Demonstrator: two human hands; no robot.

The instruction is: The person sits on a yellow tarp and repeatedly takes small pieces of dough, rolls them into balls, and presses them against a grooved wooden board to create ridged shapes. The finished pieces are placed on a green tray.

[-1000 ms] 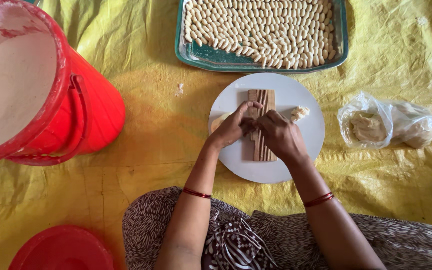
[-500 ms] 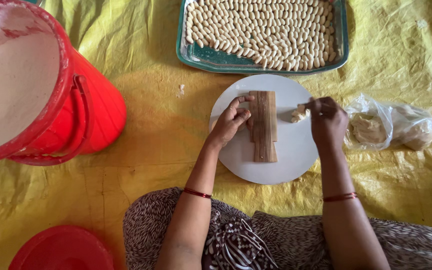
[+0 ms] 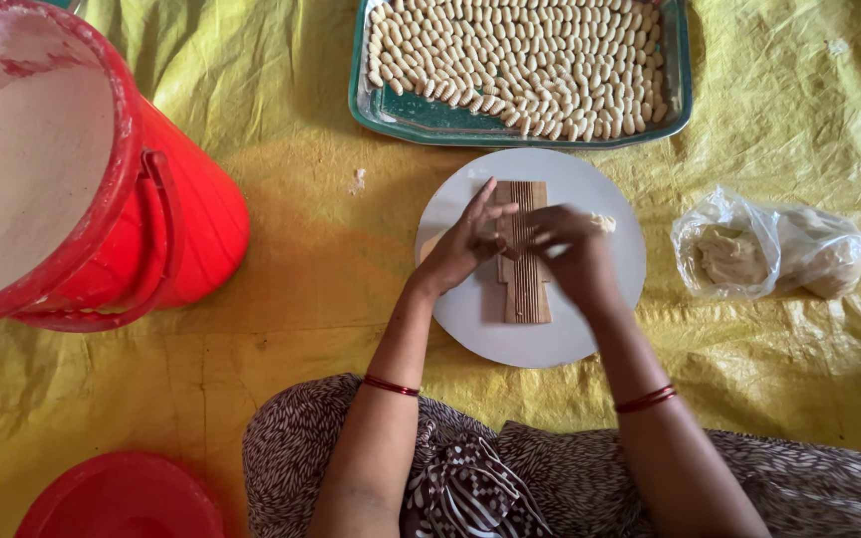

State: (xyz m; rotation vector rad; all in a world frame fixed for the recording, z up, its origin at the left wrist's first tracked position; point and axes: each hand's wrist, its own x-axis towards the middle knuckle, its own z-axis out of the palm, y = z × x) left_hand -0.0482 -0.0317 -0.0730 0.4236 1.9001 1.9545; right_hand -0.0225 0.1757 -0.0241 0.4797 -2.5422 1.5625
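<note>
A person's left hand [image 3: 468,239] rests flat, fingers spread, along the left edge of a ridged wooden board [image 3: 524,284] lying on a round white plate [image 3: 600,319], while the right hand [image 3: 570,254] presses curled fingers onto the board's grooved face; whether a piece of dough sits beneath them cannot be told. 1 small pale dough lump [image 3: 603,221] lies on the plate just beside the right hand. Above, 1 teal rectangular tray [image 3: 421,115] holds rows of small ribbed dough shells. 2 crinkled clear plastic bags [image 3: 764,249] of dough sit on the wrinkled yellow sheet [image 3: 301,259]. 1 red plastic bucket [image 3: 181,219] stands left, 1 red lid [image 3: 122,498] below.
</note>
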